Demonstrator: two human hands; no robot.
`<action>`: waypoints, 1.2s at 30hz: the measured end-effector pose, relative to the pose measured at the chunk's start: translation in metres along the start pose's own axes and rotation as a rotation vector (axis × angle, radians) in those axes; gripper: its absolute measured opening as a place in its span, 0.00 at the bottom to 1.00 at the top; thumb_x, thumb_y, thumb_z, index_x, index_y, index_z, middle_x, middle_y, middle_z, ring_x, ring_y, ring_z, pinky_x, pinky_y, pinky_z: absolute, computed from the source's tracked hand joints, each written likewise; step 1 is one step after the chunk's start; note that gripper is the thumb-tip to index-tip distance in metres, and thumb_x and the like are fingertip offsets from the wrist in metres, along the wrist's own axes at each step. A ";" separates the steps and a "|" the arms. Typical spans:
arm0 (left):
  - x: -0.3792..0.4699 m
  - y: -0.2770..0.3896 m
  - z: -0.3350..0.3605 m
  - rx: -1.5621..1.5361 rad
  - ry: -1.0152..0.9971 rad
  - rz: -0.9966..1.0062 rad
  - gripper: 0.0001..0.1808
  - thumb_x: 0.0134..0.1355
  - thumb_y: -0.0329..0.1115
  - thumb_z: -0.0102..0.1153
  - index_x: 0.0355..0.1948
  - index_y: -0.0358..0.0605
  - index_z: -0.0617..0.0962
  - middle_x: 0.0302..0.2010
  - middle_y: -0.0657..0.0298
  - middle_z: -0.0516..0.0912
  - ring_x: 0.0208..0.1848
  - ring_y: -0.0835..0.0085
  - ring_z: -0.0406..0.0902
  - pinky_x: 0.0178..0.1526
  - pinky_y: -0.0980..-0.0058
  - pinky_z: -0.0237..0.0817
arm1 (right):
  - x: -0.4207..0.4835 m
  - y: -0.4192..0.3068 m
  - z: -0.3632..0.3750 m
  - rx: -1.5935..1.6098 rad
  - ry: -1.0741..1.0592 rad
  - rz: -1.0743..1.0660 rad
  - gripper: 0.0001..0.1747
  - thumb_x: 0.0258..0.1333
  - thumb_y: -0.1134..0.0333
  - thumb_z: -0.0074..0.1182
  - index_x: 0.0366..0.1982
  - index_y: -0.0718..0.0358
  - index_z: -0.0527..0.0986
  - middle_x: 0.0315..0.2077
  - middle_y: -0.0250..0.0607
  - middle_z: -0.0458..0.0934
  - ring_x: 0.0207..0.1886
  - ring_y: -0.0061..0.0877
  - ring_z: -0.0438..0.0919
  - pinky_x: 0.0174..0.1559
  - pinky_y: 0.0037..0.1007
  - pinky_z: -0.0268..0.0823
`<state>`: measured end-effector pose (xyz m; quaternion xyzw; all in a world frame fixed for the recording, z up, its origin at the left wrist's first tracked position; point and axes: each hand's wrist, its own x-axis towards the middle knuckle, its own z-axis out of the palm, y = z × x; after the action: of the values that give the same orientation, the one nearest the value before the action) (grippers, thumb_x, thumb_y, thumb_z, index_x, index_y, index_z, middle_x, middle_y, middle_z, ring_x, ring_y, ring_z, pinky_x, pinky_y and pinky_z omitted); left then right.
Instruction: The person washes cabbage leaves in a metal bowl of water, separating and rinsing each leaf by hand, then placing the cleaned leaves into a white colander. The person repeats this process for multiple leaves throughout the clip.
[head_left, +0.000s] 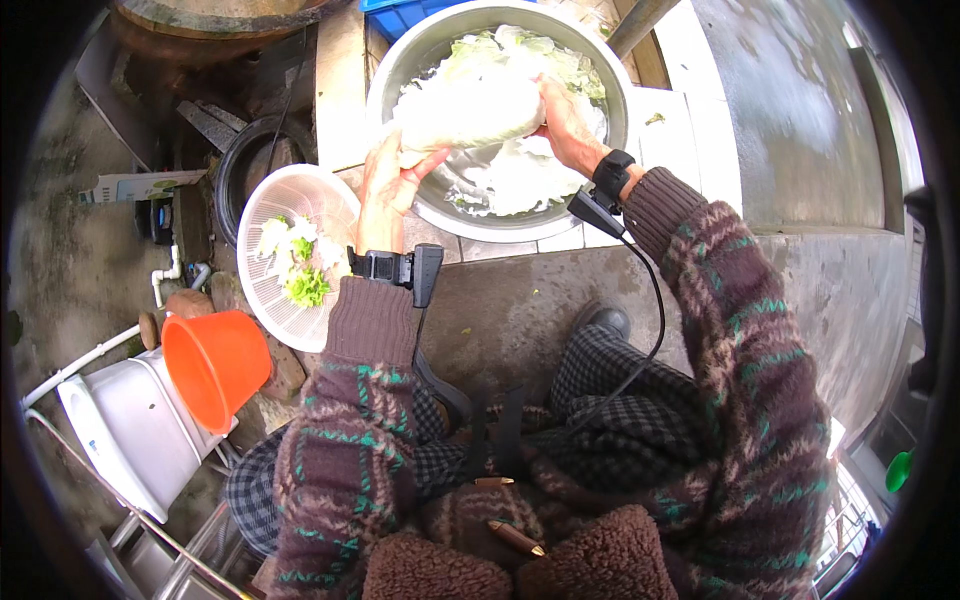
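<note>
Between my two hands I hold a pale head of cabbage (476, 112), overexposed in the bright light, above a large round metal basin (386, 79). My left hand (390, 176) grips its left end from below, thumb towards the right. At its right end, my right hand (566, 124) is curled round it. Loose pale-green leaves (577, 71) lie in the basin behind it, and more white leaves (525, 180) lie in front, apparently in water. A white plastic colander (259, 315) with a few leafy scraps (306, 285) stands to the left, beside my left wrist.
An orange bucket (217, 367) and a white plastic container (135, 427) stand at the lower left. Behind the colander is a black round tub (229, 176). A blue crate (409, 19) touches the area behind the basin. A concrete ledge (825, 300) runs along the right.
</note>
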<state>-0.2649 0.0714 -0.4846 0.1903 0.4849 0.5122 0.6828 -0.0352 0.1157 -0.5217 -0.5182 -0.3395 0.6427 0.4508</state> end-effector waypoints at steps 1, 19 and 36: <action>0.000 -0.001 -0.001 -0.039 -0.017 0.024 0.20 0.66 0.35 0.43 0.55 0.31 0.65 0.50 0.45 0.74 0.50 0.51 0.75 0.49 0.53 0.73 | -0.001 0.002 0.002 0.060 0.002 0.036 0.25 0.62 0.54 0.37 0.53 0.64 0.63 0.49 0.46 0.70 0.48 0.33 0.73 0.40 0.36 0.73; -0.003 0.005 -0.008 0.124 -0.147 -0.073 0.26 0.48 0.25 0.56 0.51 0.37 0.71 0.46 0.57 0.77 0.50 0.65 0.74 0.46 0.56 0.71 | -0.015 -0.027 -0.007 -0.733 -0.730 0.121 0.49 0.38 0.47 0.65 0.54 0.76 0.62 0.46 0.52 0.73 0.45 0.29 0.76 0.34 0.22 0.70; 0.010 -0.021 -0.001 -0.099 0.017 -0.173 0.13 0.47 0.25 0.55 0.37 0.38 0.76 0.40 0.58 0.78 0.44 0.65 0.74 0.40 0.59 0.70 | -0.028 -0.007 0.004 -0.871 -0.393 -0.271 0.51 0.28 0.48 0.71 0.48 0.80 0.64 0.43 0.59 0.74 0.48 0.39 0.75 0.50 0.31 0.67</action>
<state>-0.2549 0.0714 -0.5061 0.1093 0.4792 0.4764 0.7290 -0.0362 0.0923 -0.5038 -0.4786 -0.7195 0.4622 0.1991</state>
